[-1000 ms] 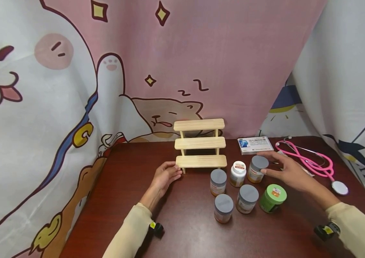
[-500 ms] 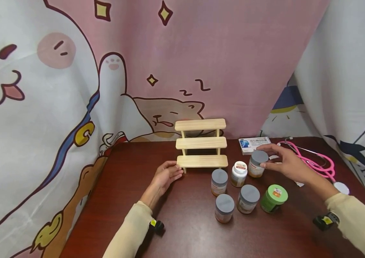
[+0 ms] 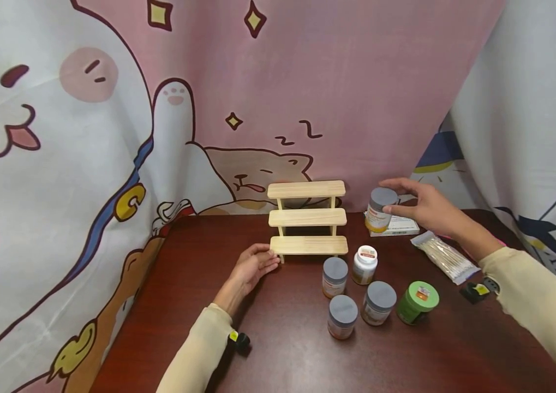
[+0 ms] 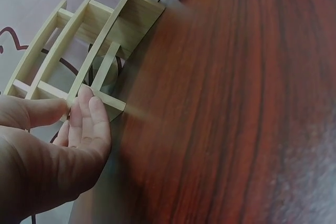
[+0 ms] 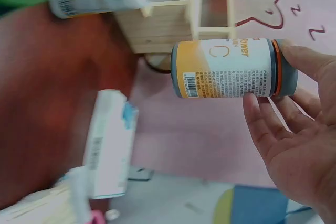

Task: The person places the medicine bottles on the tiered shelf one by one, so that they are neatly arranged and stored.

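Observation:
My right hand (image 3: 427, 210) grips a grey-lidded supplement jar (image 3: 378, 212) near its lid, raised above the table beside the rack. The right wrist view shows the jar's white and orange label (image 5: 223, 69) clear of any surface, thumb on one side and fingers on the other. A three-tier wooden display rack (image 3: 308, 245) stands against the backdrop. My left hand (image 3: 253, 267) pinches the left end of its lowest tier; in the left wrist view the thumb (image 4: 50, 111) is on one face and the fingers (image 4: 94, 121) on the other. All three tiers are bare.
In front of the rack stand three grey-lidded jars (image 3: 378, 303), a white bottle (image 3: 365, 265) and a green jar (image 3: 417, 303). A white medicine box (image 3: 398, 226) and a pack of cotton swabs (image 3: 444, 257) lie at right. The right arm mostly hides a pink stethoscope. Patterned cloth (image 3: 381, 82) hangs behind.
My right hand has lifted the grey-lidded jar off the table and moved it up and slightly left toward the rack. The left hand stays at the rack's lowest tier.

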### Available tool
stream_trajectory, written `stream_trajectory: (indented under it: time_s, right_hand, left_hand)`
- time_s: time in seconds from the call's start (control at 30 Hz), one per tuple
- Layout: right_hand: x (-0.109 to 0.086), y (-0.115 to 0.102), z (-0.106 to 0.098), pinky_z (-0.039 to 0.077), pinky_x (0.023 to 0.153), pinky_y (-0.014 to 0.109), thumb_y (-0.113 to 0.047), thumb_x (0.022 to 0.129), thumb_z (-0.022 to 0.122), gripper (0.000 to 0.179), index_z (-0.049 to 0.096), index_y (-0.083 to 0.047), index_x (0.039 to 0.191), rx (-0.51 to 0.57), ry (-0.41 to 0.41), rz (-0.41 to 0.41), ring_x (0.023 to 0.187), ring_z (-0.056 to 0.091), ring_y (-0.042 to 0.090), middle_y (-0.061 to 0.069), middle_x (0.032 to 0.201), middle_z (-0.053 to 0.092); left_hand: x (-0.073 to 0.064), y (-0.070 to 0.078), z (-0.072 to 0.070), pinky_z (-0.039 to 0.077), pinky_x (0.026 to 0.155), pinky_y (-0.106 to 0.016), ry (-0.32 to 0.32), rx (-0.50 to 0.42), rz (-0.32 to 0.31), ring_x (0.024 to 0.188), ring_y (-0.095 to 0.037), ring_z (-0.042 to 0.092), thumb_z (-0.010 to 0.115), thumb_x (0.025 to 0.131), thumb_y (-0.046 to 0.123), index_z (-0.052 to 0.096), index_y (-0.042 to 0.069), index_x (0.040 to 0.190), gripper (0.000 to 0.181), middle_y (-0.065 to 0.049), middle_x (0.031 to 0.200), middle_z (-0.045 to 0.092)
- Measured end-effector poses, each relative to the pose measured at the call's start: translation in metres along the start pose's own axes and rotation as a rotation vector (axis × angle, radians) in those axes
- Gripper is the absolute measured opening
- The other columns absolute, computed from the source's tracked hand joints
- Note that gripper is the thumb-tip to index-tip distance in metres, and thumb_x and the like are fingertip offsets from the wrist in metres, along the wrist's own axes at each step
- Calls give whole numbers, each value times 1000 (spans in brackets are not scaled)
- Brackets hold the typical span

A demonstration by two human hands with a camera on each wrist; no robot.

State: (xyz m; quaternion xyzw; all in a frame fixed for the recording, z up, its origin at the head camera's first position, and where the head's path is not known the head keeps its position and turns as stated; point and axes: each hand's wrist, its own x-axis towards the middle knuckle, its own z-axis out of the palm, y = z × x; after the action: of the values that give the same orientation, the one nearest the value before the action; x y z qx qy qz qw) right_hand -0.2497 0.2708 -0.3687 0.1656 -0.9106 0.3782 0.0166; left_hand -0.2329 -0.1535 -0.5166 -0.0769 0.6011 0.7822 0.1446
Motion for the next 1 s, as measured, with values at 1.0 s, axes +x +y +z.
stream_trajectory:
  time_s: [1.0]
  right_hand:
    - [111, -108, 33, 55, 108, 52, -26, 95, 81, 55, 62, -13, 145, 183, 133, -124, 127, 67, 33, 13, 139, 68]
  left_hand:
    - [2, 0, -2, 65, 93, -35, -15, 5, -19, 87, -15, 76, 61, 103, 0, 55, 0, 127, 25, -4, 95, 69]
